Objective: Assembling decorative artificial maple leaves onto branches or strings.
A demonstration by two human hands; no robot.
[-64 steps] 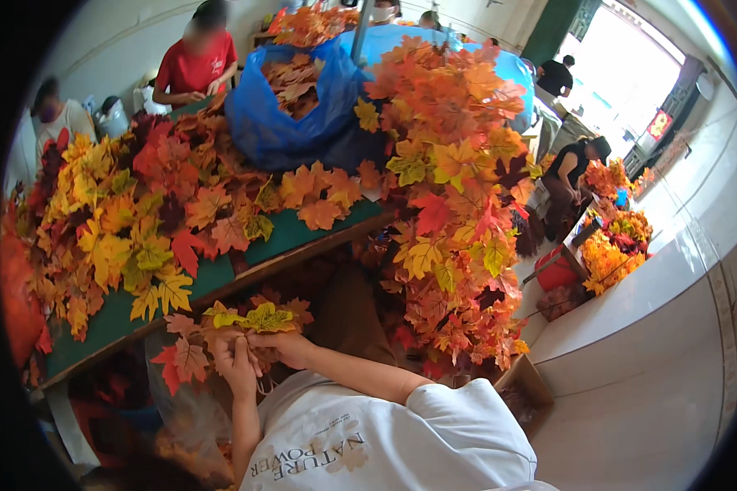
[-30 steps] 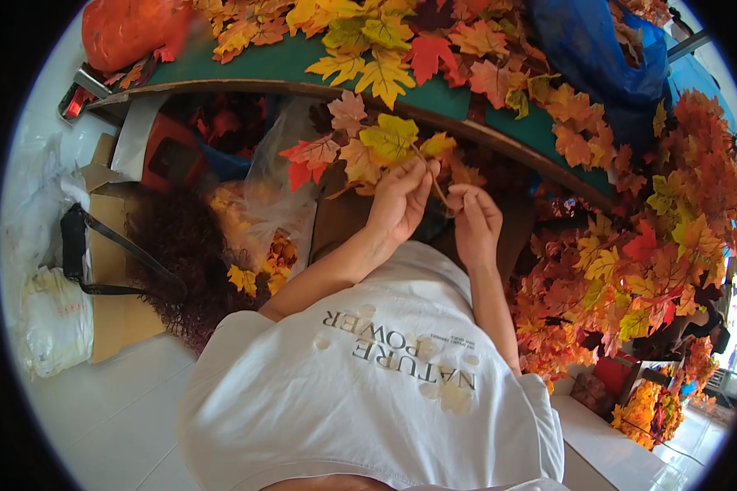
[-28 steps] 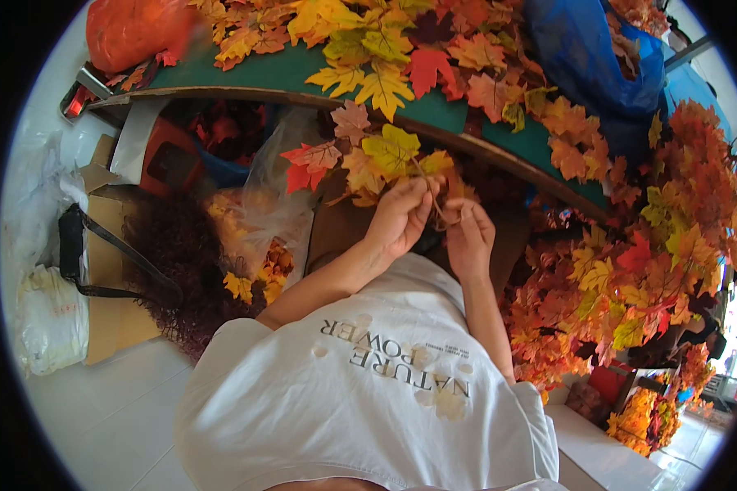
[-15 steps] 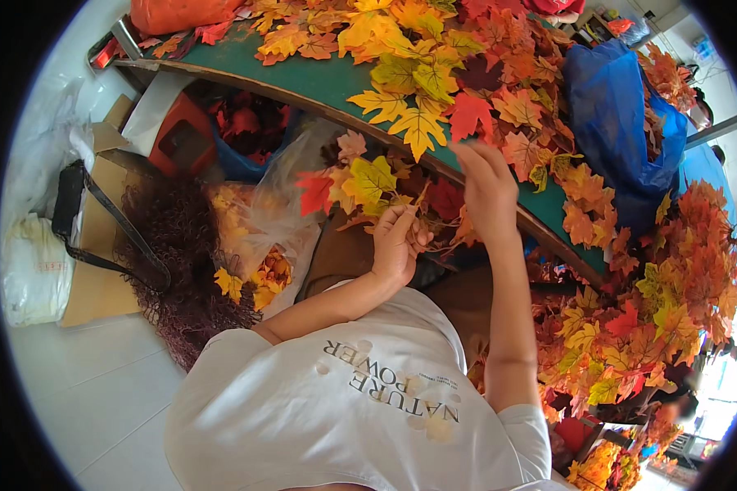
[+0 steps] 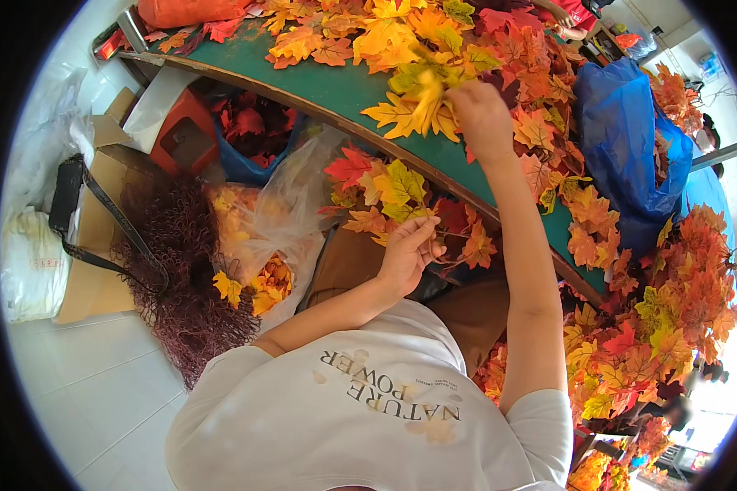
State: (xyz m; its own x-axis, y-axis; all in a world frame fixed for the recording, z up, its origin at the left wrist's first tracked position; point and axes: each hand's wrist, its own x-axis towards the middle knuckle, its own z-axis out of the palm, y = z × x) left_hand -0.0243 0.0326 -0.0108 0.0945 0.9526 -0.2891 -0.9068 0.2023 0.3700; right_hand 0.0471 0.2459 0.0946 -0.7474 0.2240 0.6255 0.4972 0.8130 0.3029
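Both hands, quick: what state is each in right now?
Left hand: closed, holding a leaf bunch.
Right hand: closed, apparently pinching a yellow leaf, which is blurred.

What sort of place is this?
Likely a workshop for artificial foliage: autumn-coloured leaves heaped on a green worktable, a large blue bag holding more, and another person in red beyond.

Near, across the chest of the person's white T-shirt (image 5: 295,434), two lines of large dark capital lettering (image 5: 393,389) stand upside down in this view, with much smaller dark print (image 5: 430,382) just beside them; at the far left edge, a clear plastic package (image 5: 33,290) bears red print (image 5: 47,263), too small to make out
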